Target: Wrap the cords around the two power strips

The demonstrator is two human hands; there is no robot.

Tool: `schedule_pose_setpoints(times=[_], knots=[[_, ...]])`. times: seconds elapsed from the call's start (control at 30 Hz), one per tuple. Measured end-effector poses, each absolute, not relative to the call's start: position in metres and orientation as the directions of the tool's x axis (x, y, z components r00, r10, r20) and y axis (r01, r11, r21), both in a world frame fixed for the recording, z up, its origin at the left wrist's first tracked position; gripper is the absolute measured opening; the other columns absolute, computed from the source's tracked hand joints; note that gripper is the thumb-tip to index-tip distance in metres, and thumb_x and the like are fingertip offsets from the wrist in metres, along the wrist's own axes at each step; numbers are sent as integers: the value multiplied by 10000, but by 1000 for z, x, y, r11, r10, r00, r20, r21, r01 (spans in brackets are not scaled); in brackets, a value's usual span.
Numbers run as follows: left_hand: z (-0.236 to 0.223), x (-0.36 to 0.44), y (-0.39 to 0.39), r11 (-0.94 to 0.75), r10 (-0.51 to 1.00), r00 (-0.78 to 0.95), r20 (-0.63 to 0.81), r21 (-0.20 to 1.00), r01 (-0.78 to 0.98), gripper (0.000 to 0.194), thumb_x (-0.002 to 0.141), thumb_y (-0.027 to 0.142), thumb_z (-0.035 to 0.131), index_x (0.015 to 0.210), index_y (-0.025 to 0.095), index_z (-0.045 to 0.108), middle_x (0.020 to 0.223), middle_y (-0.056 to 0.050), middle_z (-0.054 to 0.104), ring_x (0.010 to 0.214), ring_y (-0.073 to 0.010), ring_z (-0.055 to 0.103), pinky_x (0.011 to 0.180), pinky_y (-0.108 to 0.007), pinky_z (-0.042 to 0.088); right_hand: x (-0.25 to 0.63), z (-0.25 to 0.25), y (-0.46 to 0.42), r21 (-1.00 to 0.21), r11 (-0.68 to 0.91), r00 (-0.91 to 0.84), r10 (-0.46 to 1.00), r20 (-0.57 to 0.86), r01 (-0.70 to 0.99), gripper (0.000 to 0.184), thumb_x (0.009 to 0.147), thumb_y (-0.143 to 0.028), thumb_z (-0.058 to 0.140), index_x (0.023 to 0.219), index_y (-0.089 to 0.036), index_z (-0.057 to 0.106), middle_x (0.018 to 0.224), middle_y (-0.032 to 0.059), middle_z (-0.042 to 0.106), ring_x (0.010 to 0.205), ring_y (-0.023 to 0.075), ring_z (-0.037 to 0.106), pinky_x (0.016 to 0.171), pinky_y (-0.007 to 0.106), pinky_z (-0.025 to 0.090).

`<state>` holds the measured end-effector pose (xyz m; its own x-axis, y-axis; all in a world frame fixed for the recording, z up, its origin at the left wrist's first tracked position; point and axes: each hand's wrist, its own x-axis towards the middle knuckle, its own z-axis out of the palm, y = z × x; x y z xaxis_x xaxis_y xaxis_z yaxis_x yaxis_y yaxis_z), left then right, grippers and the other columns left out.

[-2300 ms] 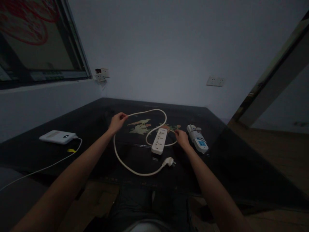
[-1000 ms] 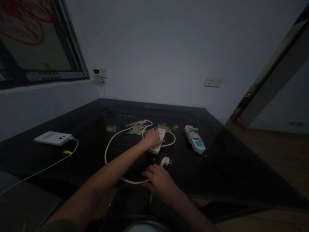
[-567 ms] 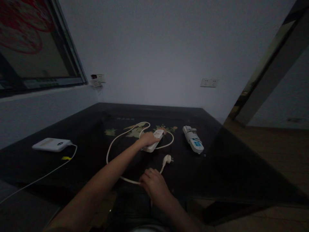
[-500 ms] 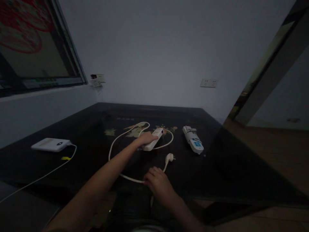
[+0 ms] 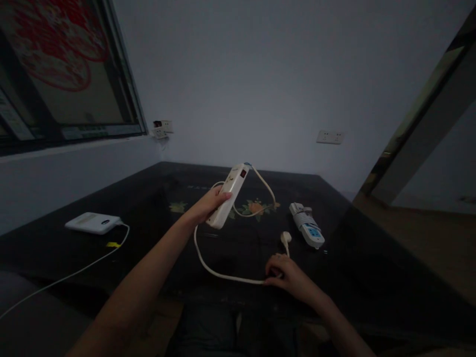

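A white power strip (image 5: pixel 232 186) is raised above the dark table (image 5: pixel 238 248), tilted with its far end up. My left hand (image 5: pixel 210 203) is closed around its lower half, thumb on top; a dark red switch shows near the far end. From that end the cream power cord (image 5: pixel 230 277) loops down to the tabletop and curves toward the front. My right hand (image 5: pixel 286 275) is closed around the cord close to its plug (image 5: pixel 285 238), which lies just beyond the fingers. Part of the cord behind my left hand is hidden.
Right of the plug lies a second power strip (image 5: pixel 308 225), its grey cord wound around it. A white power bank (image 5: pixel 94 223) with a thin cable sits at the left. Wall sockets (image 5: pixel 330 137) are on the wall behind, and a window is at the left.
My left hand let go of the cord, gripped the power strip and lifted it off the table. My right hand moved to the cord near the plug, then shifted right with it.
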<state>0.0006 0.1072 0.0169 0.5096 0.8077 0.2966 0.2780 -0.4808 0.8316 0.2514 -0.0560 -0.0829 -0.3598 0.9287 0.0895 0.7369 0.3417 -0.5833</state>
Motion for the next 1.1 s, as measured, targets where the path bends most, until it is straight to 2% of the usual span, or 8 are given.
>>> schedule_pose_setpoints(times=[0.1,0.2,0.27,0.37,0.47,0.67,0.8,1.1], knots=[[21,1,91,-422,800,522,297,896,139,514,812,452,509,1215,140,441,1085,-149,624,910,-232,630,691,-301,514,261,-74,-41,-640,342,-253,940,230,688,177,768,-346,673,858,-206,614,864,32,602,848,189,564,774,317,452],[15,12,76,-436,795,516,319,892,119,594,727,397,628,1232,178,404,1191,-135,589,1057,-262,582,825,-345,497,258,-52,-21,-733,378,101,850,517,566,369,778,-370,635,1102,-221,536,1120,87,565,1022,215,547,861,356,461],[6,24,70,-431,813,475,338,897,101,616,677,370,674,1204,198,405,1210,-129,579,1090,-267,564,874,-359,476,248,-34,-7,-765,423,260,766,588,486,481,779,-397,619,1203,-226,468,1225,106,518,1129,223,505,915,367,449],[-11,44,67,-408,828,410,383,913,-30,643,619,329,724,1157,206,395,1191,-126,578,1088,-261,562,906,-361,451,230,-17,14,-808,458,212,805,554,371,416,801,-469,565,1129,-215,533,1183,100,572,1108,220,533,939,364,435],[-26,60,68,-341,863,347,367,930,-136,642,627,314,737,1144,196,374,1142,-118,595,1045,-248,582,893,-369,448,219,-17,32,-894,418,87,896,435,163,466,773,-632,511,816,-178,611,826,76,665,784,198,628,752,322,501],[-43,57,79,-56,953,276,127,966,-251,574,646,386,761,1084,178,454,982,-77,641,830,-189,622,707,-283,486,221,-37,45,-970,221,44,975,217,-102,644,764,-770,345,709,-165,558,440,-17,499,364,96,438,378,206,340],[-53,53,86,80,953,303,24,941,-327,514,691,410,735,1084,179,497,883,-52,647,667,-149,623,605,-262,495,224,-42,45,-941,329,180,933,310,-82,505,771,-660,512,760,-158,568,437,-79,385,362,50,272,367,184,198],[-58,61,74,132,903,426,54,909,-396,616,732,398,706,1169,264,293,902,-51,657,667,-216,683,617,-401,554,233,-40,41,-891,453,273,861,428,-31,411,805,-472,579,1043,-139,609,525,-74,382,447,61,279,416,201,161]])
